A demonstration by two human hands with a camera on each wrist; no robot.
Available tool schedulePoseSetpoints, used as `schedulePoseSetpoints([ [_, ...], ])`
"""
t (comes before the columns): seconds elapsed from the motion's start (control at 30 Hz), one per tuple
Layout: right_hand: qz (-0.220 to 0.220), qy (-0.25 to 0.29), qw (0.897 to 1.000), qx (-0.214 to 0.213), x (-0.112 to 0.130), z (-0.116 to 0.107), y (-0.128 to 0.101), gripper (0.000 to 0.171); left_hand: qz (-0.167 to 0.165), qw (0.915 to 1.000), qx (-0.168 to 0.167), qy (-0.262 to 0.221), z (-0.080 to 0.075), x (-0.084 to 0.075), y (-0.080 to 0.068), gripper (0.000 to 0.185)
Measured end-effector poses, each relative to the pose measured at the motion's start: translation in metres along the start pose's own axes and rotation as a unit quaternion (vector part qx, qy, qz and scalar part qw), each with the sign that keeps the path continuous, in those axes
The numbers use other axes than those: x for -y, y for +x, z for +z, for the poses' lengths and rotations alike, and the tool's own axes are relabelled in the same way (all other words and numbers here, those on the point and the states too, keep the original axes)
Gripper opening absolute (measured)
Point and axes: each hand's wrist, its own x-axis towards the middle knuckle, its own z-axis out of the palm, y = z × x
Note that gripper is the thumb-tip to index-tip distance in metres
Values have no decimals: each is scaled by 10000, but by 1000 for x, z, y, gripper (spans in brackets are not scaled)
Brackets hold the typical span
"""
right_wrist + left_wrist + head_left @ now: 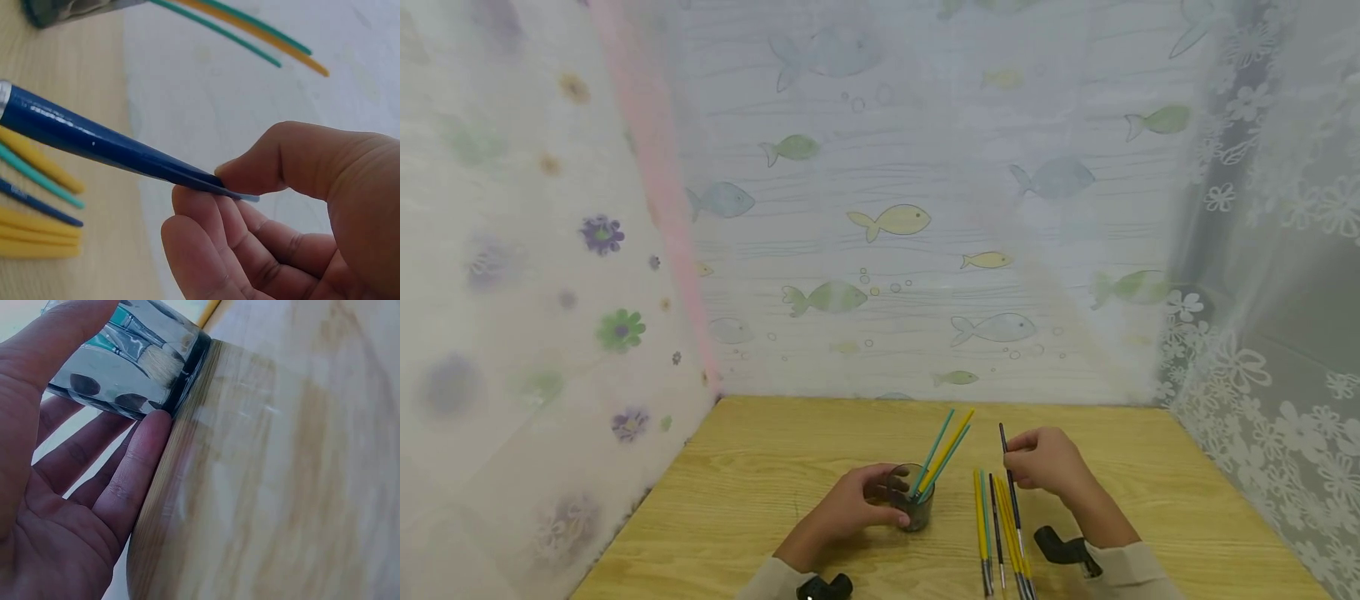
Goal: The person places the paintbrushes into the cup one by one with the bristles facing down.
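Note:
In the head view my left hand (pixel 848 510) curves its thumb and fingers around a clear drinking glass (pixel 919 515) with dark spots. Inside lean teal-handled paintbrushes and a yellow paintbrush (pixel 946 454), handles up; pale bristles (pixel 161 364) point to the glass's base in the left wrist view. Between thumb and fingertips, my right hand (pixel 1052 463) pinches a dark blue paintbrush (pixel 94 134) near the handle's thin end. That brush slants upward above a row of paintbrushes on the table, among them yellow ones (pixel 978 508), a teal one and another dark blue one (pixel 996 521).
The wooden table (pixel 760 467) carries the glass left of the brush row. Behind it hangs a fish-printed curtain (pixel 895 250). A flower-printed sheet (pixel 550 275) stands along the left side, and a lacy translucent one (pixel 1262 375) along the right.

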Motion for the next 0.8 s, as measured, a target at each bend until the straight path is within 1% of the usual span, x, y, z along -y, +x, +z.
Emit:
schedulePoseSetpoints([
  [0.1,-122,193,9997,68,1,2,0,37,16,10000,7,4,0,2,0,66],
  [0.2,-165,279,9994,95,1,5,-2,37,72,10000,7,15,0,4,0,65],
  [0.37,-130,286,9995,-44,5,5,-5,32,82,9999,76,-26,1,6,1,64],
  [0.57,-274,325,9990,-143,16,3,-7,26,52,9999,-23,96,1,2,2,64],
  [0.7,-362,432,9981,-244,24,2,-8,25,-2,9999,-39,168,-1,0,1,64],
  [0.8,-450,630,9965,-305,30,3,-10,26,7,9997,-54,251,-2,1,0,66],
])
